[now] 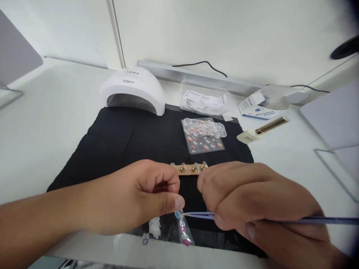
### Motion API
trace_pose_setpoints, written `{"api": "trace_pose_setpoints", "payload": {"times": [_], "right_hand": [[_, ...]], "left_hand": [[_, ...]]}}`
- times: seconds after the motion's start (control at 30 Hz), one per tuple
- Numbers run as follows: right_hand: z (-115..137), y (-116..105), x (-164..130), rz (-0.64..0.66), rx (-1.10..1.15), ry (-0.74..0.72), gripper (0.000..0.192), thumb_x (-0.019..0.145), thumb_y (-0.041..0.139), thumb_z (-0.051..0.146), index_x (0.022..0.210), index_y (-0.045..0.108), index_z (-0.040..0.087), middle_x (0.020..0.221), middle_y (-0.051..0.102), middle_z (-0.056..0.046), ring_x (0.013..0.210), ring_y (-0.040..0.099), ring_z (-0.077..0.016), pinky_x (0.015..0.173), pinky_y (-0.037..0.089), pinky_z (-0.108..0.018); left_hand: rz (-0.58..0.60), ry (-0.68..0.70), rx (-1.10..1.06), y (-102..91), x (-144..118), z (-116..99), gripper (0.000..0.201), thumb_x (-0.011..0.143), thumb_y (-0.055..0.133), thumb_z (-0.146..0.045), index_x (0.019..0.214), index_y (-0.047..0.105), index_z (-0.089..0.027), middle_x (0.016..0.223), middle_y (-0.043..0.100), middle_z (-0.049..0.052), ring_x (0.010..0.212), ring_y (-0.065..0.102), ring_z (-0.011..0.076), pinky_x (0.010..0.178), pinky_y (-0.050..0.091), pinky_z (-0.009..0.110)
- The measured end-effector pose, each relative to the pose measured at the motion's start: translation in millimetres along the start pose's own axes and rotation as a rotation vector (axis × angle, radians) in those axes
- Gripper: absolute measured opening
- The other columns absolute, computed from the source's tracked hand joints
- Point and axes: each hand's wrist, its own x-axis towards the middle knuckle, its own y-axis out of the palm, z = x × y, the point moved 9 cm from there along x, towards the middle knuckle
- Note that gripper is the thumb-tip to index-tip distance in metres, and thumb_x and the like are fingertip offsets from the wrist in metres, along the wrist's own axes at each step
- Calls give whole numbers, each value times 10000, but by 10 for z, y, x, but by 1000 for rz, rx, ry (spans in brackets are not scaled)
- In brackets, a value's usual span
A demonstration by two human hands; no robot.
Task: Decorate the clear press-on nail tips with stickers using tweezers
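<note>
The strip (183, 228), clear and carrying ringed charms in blue, pink and red-pink, lies near the table's front edge, between our two hands. From the left, we see a pale panel (18, 48) standing at the far side of the white table (42, 149), then our left hand (134, 198), its fingers curled and its thumb reaching to the strip's upper end; whether it pinches the strip or only presses on it, we cannot tell. Beyond that hand a white lamp (133, 84) sits at the back edge of the black cloth (117, 138). Just below our left hand lie a loose charm (145, 239) with a purple ring and, beside it, a white piece (155, 227). Beyond our hands, a tan bar (188, 170) with gold knobs spans the gap between them; farther back are a printed sheet (204, 146) with a clear case (220, 129) on top and a tub (193, 84) of paper packets. Our right hand (252, 198) is closed around blue tweezers (200, 215), their tips at the blue ring. Behind it are a cream-and-gold tool (262, 130), an open box (259, 109) and another panel (335, 116).
</note>
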Motion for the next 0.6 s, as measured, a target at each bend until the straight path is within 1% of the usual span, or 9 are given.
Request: {"api": "trace_pose_setpoints", "payload": {"times": [0.07,0.27,0.37,0.47,0.53,0.6], "right_hand": [[35,-1,8,7,-10,-18,302,892,509,158,657,683,85,589,569,-42,532,515,-112,526,429,-284],[42,19,-30,45,-78,-3,286,912,493,167,700,678,116,628,585,-39,563,539,-125,573,479,-308],[60,7,-61,22,-91,-13,292,919,485,175,699,670,121,620,573,-35,551,533,-125,571,491,-310],[72,10,-68,25,-136,5,284,928,475,170,738,681,123,646,602,-51,578,570,-141,593,514,-319],[68,50,-61,82,-162,27,284,925,468,166,748,687,125,642,612,-56,585,589,-150,600,524,-324],[94,16,-45,61,-222,17,280,915,484,183,725,683,133,638,629,-63,581,601,-156,599,528,-325]], "left_hand": [[1,-5,5,1,0,1,269,867,655,-308,730,455,-193,572,363,-96,499,264,67,434,224,198],[-3,7,39,-10,13,-20,265,876,643,-307,736,449,-193,590,362,-91,518,275,73,448,229,208],[-4,11,75,-14,12,-20,258,894,620,-317,744,448,-196,606,372,-86,532,290,79,463,248,217],[-10,5,113,-18,5,-1,257,911,595,-338,753,448,-199,611,377,-84,530,299,81,464,252,221],[-29,21,120,-31,3,-7,265,909,597,-345,747,449,-198,608,376,-83,527,301,80,457,246,218],[-48,34,117,-48,6,-14,270,897,612,-342,740,449,-195,605,376,-82,525,299,78,451,239,213]]}}
